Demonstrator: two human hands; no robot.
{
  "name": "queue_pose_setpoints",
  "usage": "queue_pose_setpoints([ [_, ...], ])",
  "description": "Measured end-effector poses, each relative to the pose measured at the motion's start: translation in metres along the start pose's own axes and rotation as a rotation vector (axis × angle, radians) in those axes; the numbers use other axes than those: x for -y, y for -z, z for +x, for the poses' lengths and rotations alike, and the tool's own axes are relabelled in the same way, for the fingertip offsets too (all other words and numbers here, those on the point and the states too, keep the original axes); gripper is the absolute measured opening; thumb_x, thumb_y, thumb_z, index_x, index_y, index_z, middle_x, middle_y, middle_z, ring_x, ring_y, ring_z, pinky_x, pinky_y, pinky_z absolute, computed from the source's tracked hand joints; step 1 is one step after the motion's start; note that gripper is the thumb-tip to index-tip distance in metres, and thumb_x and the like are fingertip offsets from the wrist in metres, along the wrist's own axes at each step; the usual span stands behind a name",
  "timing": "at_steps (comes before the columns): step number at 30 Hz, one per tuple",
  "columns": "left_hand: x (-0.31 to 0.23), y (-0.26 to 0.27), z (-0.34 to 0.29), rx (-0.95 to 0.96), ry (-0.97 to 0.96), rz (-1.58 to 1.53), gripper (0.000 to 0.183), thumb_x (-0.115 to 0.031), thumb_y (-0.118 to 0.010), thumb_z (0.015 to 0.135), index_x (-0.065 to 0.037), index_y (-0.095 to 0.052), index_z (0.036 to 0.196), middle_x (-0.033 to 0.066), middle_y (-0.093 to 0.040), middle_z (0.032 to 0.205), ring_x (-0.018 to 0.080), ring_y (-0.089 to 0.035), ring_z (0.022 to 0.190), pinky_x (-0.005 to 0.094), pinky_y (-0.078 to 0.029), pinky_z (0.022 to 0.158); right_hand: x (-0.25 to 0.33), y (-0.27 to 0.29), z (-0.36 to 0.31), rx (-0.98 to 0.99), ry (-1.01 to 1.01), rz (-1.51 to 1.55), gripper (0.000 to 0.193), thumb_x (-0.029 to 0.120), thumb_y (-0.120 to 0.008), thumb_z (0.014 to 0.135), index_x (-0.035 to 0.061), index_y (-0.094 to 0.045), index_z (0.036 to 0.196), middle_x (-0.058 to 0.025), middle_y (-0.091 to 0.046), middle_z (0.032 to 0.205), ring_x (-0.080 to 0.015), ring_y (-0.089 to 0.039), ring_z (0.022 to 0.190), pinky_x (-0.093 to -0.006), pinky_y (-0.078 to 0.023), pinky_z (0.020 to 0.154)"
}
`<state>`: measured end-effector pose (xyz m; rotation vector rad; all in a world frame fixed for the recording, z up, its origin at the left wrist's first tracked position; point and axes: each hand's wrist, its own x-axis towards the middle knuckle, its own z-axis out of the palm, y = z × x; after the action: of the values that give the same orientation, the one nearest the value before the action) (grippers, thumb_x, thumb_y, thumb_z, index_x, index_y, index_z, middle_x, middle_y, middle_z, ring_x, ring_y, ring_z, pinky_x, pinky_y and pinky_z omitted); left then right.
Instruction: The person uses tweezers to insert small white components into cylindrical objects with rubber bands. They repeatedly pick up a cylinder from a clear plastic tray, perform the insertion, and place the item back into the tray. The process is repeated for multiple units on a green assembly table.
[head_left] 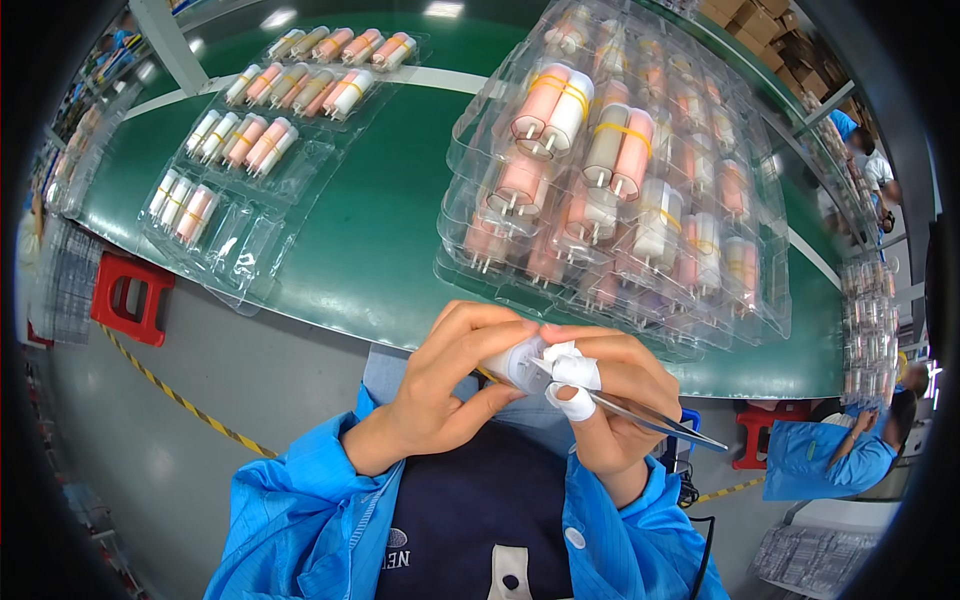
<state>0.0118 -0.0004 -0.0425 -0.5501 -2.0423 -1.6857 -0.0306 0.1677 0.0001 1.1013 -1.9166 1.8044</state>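
Observation:
My left hand (430, 385) is closed around a white, clear-ended cylinder (514, 364), and a bit of yellow shows beneath it. My right hand (625, 405), with white wraps (574, 372) on its thumb and a finger, grips metal tweezers (655, 421). The tweezers' narrow tip meets the end of the cylinder, while their back end points to the lower right. Both hands are close together in front of the table's near edge. The fingers hide part of the cylinder.
Stacked clear plastic trays (640, 270) hold pink, white and grey cylinders in yellow bands on the green table (370, 230). More filled trays (235, 235) lie at the left. A red stool (130, 298) stands left on the floor; a person in blue (825, 455) is at the right.

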Motion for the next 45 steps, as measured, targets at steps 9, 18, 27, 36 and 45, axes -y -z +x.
queue_pose_setpoints([
  [9,-0.0002,-0.0008,0.0002,-0.013,0.015,0.003,0.049,-0.001,-0.073,0.069,0.001,-0.059,0.116,0.0162,-0.059,0.112,0.0314,-0.056,0.097,0.0377,-0.045,0.082,-0.0008,-0.0004,0.0002,0.003,-0.004,0.004,0.016,-0.003,-0.074,0.070,-0.0032,-0.066,0.085,-0.0170,-0.066,0.085,-0.0340,-0.069,0.087,-0.0376,-0.058,0.072],
  [18,-0.0014,0.0000,0.0015,-0.005,0.002,0.009,0.049,-0.002,-0.073,0.069,0.001,-0.059,0.116,0.0161,-0.059,0.111,0.0313,-0.056,0.097,0.0378,-0.045,0.082,-0.0001,-0.0010,-0.0017,-0.030,-0.016,0.040,0.016,-0.004,-0.074,0.071,-0.0032,-0.066,0.085,-0.0179,-0.067,0.085,-0.0345,-0.069,0.087,-0.0386,-0.058,0.073],
  [27,-0.0013,-0.0011,0.0016,-0.018,0.008,0.017,0.049,-0.002,-0.073,0.069,0.000,-0.059,0.116,0.0159,-0.059,0.111,0.0312,-0.056,0.096,0.0375,-0.045,0.081,-0.0005,-0.0031,-0.0022,-0.055,-0.052,0.050,0.015,-0.004,-0.074,0.071,-0.0035,-0.067,0.085,-0.0179,-0.068,0.086,-0.0345,-0.069,0.088,-0.0388,-0.057,0.073],
  [36,-0.0009,-0.0015,0.0015,-0.023,0.024,-0.003,0.049,-0.001,-0.073,0.068,0.001,-0.059,0.115,0.0161,-0.059,0.111,0.0312,-0.056,0.096,0.0375,-0.045,0.082,0.0018,-0.0018,0.0005,-0.033,-0.082,0.042,0.015,-0.003,-0.073,0.073,-0.0040,-0.068,0.087,-0.0188,-0.068,0.087,-0.0347,-0.069,0.089,-0.0396,-0.057,0.075],
  [45,0.0002,-0.0013,0.0005,-0.009,0.016,0.004,0.048,-0.002,-0.073,0.069,0.000,-0.060,0.115,0.0158,-0.059,0.110,0.0308,-0.055,0.096,0.0373,-0.045,0.082,-0.0010,-0.0001,-0.0031,-0.047,-0.088,0.081,0.016,-0.005,-0.071,0.072,-0.0042,-0.068,0.088,-0.0193,-0.068,0.086,-0.0346,-0.069,0.090,-0.0393,-0.057,0.076],
])
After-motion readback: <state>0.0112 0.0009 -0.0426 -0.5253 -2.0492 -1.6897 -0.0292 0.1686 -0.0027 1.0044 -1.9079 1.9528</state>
